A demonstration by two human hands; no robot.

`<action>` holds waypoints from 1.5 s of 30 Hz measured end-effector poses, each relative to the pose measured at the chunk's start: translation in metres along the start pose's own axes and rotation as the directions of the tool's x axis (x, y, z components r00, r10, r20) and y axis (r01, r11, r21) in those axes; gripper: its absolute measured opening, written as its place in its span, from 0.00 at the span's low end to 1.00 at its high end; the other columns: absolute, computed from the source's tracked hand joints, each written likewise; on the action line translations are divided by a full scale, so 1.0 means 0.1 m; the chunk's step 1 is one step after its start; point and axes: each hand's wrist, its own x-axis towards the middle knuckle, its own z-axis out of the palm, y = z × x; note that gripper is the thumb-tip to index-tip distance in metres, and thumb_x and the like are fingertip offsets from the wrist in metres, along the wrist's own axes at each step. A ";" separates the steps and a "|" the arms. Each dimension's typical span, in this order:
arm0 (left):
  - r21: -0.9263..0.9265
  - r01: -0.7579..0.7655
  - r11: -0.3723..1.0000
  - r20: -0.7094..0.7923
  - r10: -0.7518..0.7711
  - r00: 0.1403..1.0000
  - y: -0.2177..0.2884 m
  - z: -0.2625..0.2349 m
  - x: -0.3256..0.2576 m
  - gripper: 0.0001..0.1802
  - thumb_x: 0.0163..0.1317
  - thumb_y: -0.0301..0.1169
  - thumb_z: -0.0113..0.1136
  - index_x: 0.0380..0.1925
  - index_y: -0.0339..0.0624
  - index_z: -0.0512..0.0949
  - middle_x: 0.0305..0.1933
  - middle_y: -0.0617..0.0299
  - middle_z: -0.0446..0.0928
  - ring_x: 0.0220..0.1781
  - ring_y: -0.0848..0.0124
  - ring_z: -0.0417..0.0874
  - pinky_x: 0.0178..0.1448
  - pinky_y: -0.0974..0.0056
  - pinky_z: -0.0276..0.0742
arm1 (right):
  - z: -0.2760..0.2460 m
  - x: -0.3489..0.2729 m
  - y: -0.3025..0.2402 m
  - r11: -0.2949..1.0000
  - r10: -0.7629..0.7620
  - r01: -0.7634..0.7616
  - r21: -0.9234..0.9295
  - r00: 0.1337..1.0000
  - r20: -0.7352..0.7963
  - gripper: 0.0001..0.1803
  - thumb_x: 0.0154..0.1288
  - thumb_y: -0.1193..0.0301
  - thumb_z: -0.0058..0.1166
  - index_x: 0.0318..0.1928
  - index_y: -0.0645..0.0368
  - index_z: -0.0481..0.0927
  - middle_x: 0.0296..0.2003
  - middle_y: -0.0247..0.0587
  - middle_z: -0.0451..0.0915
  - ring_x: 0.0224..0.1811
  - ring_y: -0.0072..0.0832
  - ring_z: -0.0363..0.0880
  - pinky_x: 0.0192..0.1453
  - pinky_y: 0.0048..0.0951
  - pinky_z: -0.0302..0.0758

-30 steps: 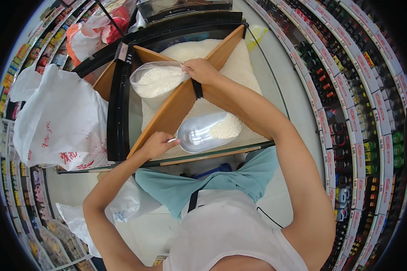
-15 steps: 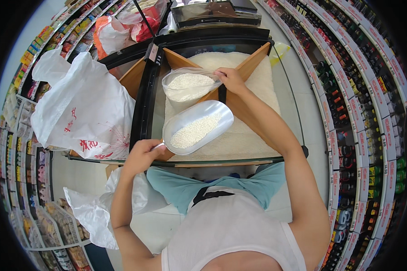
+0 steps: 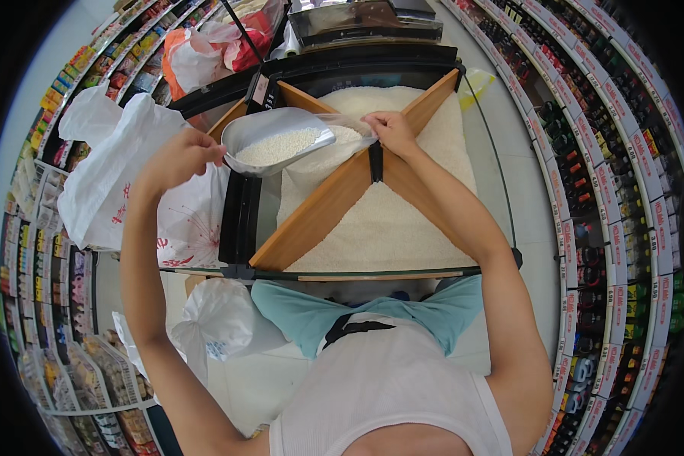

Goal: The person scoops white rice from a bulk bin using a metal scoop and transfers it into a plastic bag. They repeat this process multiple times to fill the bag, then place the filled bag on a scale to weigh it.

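A metal scoop (image 3: pixel 275 141) of white rice, gripped by its handle in the left hand (image 3: pixel 176 156), has been raised from over the rice bin (image 3: pixel 402 220) and tipped at a clear plastic bag (image 3: pixel 323 156), whose mouth is pinched open by the right hand (image 3: pixel 391 131). Filling of the bag appears under way.

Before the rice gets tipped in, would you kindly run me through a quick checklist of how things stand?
1. Scoop gripped by left hand: ok.
2. Rice loaded in scoop: ok.
3. Clear bag held by right hand: ok.
4. Scoop tip at bag mouth: ok.
5. Bag mouth fully open: cannot tell.
6. Bag over the rice bin, so spills fall back: ok.
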 end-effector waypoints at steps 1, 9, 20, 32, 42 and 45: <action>0.038 -0.003 0.999 -0.004 0.003 1.000 0.02 -0.04 0.09 0.18 0.62 0.44 0.56 0.25 0.41 0.82 0.17 0.68 0.68 0.20 0.78 0.68 0.23 0.69 0.61 | -0.01 -0.01 -0.02 1.000 0.024 -0.024 0.013 1.000 0.000 0.11 0.70 0.70 0.53 0.42 0.60 0.87 0.19 0.27 0.74 0.19 0.15 0.67 0.24 0.19 0.66; 0.253 0.021 0.967 0.112 -0.051 0.992 0.34 -0.28 0.42 0.20 0.59 0.45 0.57 0.24 0.38 0.82 0.18 0.64 0.70 0.20 0.74 0.71 0.22 0.66 0.63 | -0.03 0.00 -0.04 1.000 0.027 -0.027 -0.010 1.000 -0.008 0.11 0.70 0.70 0.52 0.43 0.60 0.86 0.19 0.28 0.75 0.19 0.15 0.67 0.23 0.19 0.66; 0.123 -0.019 0.992 -0.041 0.024 0.999 0.29 -0.32 -0.22 0.17 0.62 0.39 0.58 0.22 0.37 0.79 0.18 0.66 0.70 0.23 0.76 0.72 0.28 0.68 0.65 | -0.01 0.01 -0.11 0.994 0.098 -0.099 0.055 0.995 0.009 0.11 0.70 0.71 0.52 0.42 0.60 0.87 0.20 0.30 0.76 0.18 0.16 0.68 0.23 0.19 0.67; 0.100 -0.297 0.950 0.192 0.275 0.942 0.13 1.62 -0.37 0.15 0.62 0.41 0.55 0.32 0.40 0.82 0.28 0.45 0.79 0.36 0.46 0.81 0.40 0.49 0.75 | -0.04 -0.01 -0.04 0.992 0.112 -0.112 0.052 0.994 0.003 0.10 0.67 0.70 0.53 0.40 0.59 0.87 0.21 0.30 0.79 0.19 0.17 0.72 0.25 0.21 0.70; 0.211 -0.380 0.901 0.245 0.327 0.913 -0.05 2.40 0.16 0.15 0.62 0.42 0.55 0.34 0.43 0.82 0.27 0.46 0.80 0.34 0.46 0.81 0.41 0.46 0.76 | -0.03 0.03 0.00 0.993 0.107 -0.107 0.052 0.994 0.000 0.11 0.67 0.70 0.52 0.39 0.59 0.87 0.21 0.31 0.80 0.21 0.20 0.73 0.28 0.24 0.71; 0.228 -0.431 0.873 0.315 0.353 0.881 0.00 2.62 0.32 0.15 0.62 0.41 0.55 0.35 0.42 0.81 0.27 0.46 0.80 0.35 0.46 0.82 0.42 0.46 0.76 | -0.03 0.03 0.01 0.993 0.102 -0.102 0.057 0.995 0.003 0.11 0.70 0.72 0.52 0.44 0.58 0.87 0.21 0.29 0.78 0.18 0.14 0.69 0.22 0.18 0.68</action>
